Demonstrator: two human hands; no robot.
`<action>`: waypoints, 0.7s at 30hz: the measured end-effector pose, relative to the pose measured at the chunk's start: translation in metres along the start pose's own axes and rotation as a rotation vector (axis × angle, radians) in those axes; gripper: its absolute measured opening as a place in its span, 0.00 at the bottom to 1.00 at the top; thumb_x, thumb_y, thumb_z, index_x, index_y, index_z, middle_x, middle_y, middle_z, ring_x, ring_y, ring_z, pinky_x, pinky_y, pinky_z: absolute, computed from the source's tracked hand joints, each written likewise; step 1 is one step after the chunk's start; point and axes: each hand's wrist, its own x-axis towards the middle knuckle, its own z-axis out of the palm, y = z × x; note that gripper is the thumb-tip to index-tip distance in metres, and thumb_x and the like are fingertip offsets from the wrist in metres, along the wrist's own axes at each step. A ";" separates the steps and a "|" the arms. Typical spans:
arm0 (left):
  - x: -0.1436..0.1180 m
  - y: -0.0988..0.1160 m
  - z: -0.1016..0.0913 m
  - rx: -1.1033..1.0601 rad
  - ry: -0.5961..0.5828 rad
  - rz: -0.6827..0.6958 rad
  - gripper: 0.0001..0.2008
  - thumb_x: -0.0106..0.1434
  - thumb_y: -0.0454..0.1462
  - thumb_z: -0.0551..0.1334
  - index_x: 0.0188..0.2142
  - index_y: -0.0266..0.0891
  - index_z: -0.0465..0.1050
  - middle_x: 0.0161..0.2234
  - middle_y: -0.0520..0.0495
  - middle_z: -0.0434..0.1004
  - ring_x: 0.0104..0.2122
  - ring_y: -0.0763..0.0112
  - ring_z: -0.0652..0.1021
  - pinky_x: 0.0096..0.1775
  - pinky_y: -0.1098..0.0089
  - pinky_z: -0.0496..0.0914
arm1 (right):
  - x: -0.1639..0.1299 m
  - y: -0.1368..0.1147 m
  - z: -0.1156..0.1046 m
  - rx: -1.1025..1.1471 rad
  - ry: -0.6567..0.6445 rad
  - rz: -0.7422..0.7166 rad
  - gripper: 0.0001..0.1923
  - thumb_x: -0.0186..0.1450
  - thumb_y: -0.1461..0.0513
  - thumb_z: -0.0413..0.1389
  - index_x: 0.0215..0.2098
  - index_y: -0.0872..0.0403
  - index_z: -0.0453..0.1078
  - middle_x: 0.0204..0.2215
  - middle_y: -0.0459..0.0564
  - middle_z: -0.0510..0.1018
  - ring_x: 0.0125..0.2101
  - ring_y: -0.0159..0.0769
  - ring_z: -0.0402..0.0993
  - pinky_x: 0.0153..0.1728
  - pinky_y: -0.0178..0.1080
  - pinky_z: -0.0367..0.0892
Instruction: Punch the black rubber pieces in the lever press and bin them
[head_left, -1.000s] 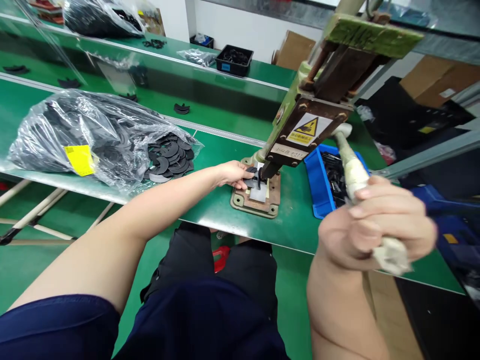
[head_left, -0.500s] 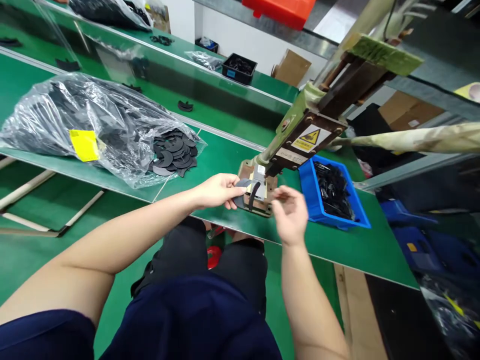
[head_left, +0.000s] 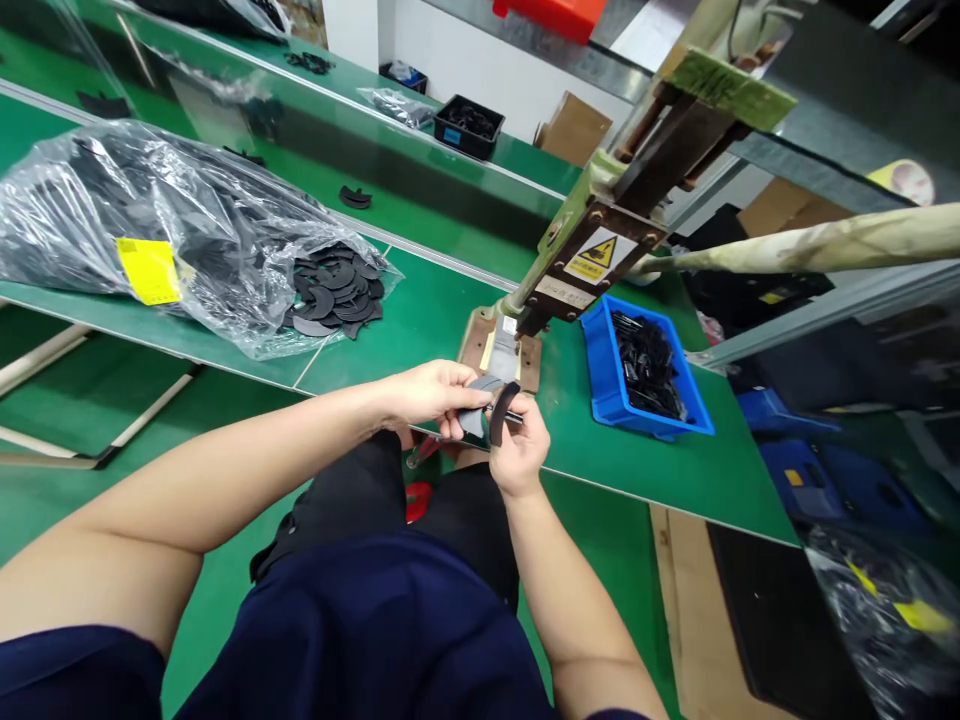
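Note:
In front of the press fixture (head_left: 504,350), my left hand (head_left: 431,393) pinches a dark grey curved plate (head_left: 472,420) between thumb and fingers. My right hand (head_left: 525,450) is closed on a black curved strip (head_left: 501,412) that meets the plate's right end. A thin dark rod-like part shows by the right fingertips. Whether strip and plate are joined I cannot tell. Above the fixture stands the press head (head_left: 592,265) with a yellow warning label. Both hands are over the bench's front edge.
To the left, a clear plastic bag (head_left: 225,250) spills crescent-shaped dark pieces (head_left: 341,290). On the right sits a blue bin (head_left: 697,405) of black parts. A black curved part (head_left: 355,197) lies in the green channel behind. A pale pole (head_left: 787,240) crosses at right.
My right hand, earlier apart from the pieces, has come left and closed on the black curved strip. The grey plate and strip have moved off the fixture toward my body.

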 end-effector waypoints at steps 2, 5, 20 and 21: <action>0.003 -0.001 -0.004 0.039 0.026 0.004 0.24 0.61 0.53 0.76 0.34 0.38 0.71 0.23 0.50 0.79 0.18 0.72 0.79 0.22 0.75 0.72 | 0.002 -0.004 -0.005 -0.057 -0.032 -0.022 0.07 0.71 0.57 0.59 0.46 0.49 0.74 0.42 0.49 0.83 0.41 0.36 0.80 0.48 0.43 0.78; 0.006 -0.004 -0.009 0.160 0.073 0.012 0.23 0.62 0.54 0.74 0.33 0.40 0.69 0.22 0.52 0.76 0.19 0.70 0.79 0.23 0.73 0.71 | 0.005 -0.008 -0.016 -0.151 -0.079 -0.083 0.09 0.69 0.59 0.61 0.48 0.49 0.75 0.43 0.50 0.83 0.43 0.37 0.81 0.50 0.44 0.77; 0.002 -0.009 0.011 0.671 0.271 0.369 0.22 0.71 0.48 0.64 0.25 0.40 0.67 0.26 0.52 0.68 0.27 0.73 0.69 0.30 0.70 0.63 | -0.002 -0.002 -0.026 -0.200 -0.142 -0.243 0.06 0.69 0.62 0.61 0.45 0.49 0.74 0.40 0.50 0.84 0.43 0.38 0.81 0.47 0.46 0.77; 0.003 -0.011 0.011 0.616 0.268 0.355 0.22 0.70 0.49 0.65 0.25 0.40 0.67 0.26 0.52 0.67 0.27 0.74 0.68 0.29 0.71 0.63 | -0.004 -0.001 -0.027 -0.188 -0.126 -0.233 0.06 0.69 0.62 0.60 0.45 0.48 0.74 0.41 0.50 0.84 0.44 0.38 0.82 0.48 0.46 0.78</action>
